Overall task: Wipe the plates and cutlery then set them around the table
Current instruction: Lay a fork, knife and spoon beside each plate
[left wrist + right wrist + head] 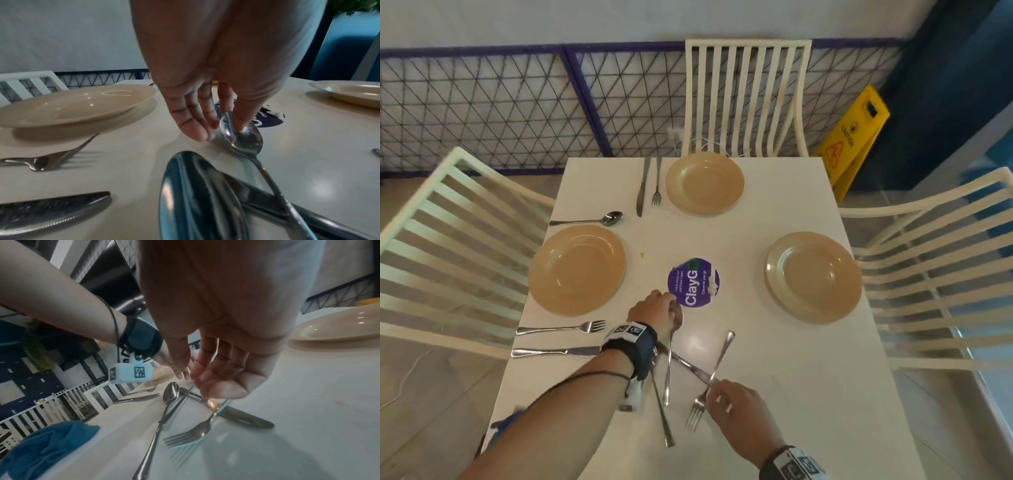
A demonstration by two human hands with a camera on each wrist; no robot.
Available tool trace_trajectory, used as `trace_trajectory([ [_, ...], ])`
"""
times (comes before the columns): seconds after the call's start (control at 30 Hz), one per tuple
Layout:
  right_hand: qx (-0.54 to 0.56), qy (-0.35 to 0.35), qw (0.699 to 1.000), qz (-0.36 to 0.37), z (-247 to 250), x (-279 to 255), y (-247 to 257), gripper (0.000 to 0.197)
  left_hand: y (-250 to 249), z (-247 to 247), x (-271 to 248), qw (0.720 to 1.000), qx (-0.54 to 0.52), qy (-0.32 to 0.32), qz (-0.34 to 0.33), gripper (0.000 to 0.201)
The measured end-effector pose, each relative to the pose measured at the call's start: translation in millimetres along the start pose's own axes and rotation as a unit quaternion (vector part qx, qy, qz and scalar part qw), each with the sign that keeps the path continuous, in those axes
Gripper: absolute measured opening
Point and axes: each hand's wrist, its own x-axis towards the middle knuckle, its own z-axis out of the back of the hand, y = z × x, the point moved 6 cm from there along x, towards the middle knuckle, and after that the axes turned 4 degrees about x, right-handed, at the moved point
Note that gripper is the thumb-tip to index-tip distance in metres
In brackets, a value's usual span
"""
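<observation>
Three tan plates lie on the white table (774, 394): left (577, 270), far (704, 183) and right (813, 277). Loose cutlery is crossed in a pile near the front middle. My left hand (659, 310) pinches the bowl of a spoon (241, 141) whose handle (668, 363) runs back toward me. My right hand (714, 390) pinches the handle of a fork (191, 434), tines toward me. Under them lie a second spoon (661, 407) and a knife (690, 367). A blue cloth (47, 449) sits at the front left edge.
A knife (642, 186) and fork (656, 183) lie left of the far plate. A spoon (589, 220), a fork (561, 329) and a knife (554, 351) flank the left plate. A purple sticker (693, 282) marks the centre. White slatted chairs (744, 99) surround the table; a yellow caution sign (852, 137) stands behind.
</observation>
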Motion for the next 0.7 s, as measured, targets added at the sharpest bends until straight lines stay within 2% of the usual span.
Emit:
trace_trajectory([
  [0.1, 0.007, -0.016, 1.000, -0.022, 7.8, -16.9, -19.7, 0.015, -7.8, 6.9, 3.8, 1.000, 0.013, -0.008, 0.014, 0.025],
  [0.13, 0.016, -0.018, 0.999, -0.028, 8.9, -21.0, -26.6, 0.014, -10.0, 9.4, 3.4, 1.000, 0.019, -0.007, 0.018, 0.023],
  [0.27, 0.075, -0.025, 0.996, -0.049, 13.2, -31.2, -48.5, 0.029, -20.1, 19.4, -4.1, 1.000, 0.017, 0.014, 0.012, 0.027],
  [0.37, 0.120, -0.032, 0.990, -0.067, 16.8, -30.2, -52.3, 0.016, -27.3, 36.5, -12.2, 1.000, -0.011, -0.003, -0.010, 0.029],
  [0.5, 0.204, -0.038, 0.975, -0.079, 18.4, -11.8, -42.2, 0.009, -37.1, 69.6, -23.1, 0.995, -0.077, -0.030, -0.047, 0.028],
  [0.6, 0.290, 0.001, 0.951, -0.111, 17.6, 10.3, -24.8, 0.016, -32.7, 94.1, -29.9, 0.978, -0.194, -0.070, -0.039, 0.026],
  [0.7, 0.444, -0.005, 0.886, -0.135, 31.6, 31.7, -3.6, 0.024, -22.7, 105.7, -39.1, 0.931, -0.350, -0.103, -0.012, 0.020],
])
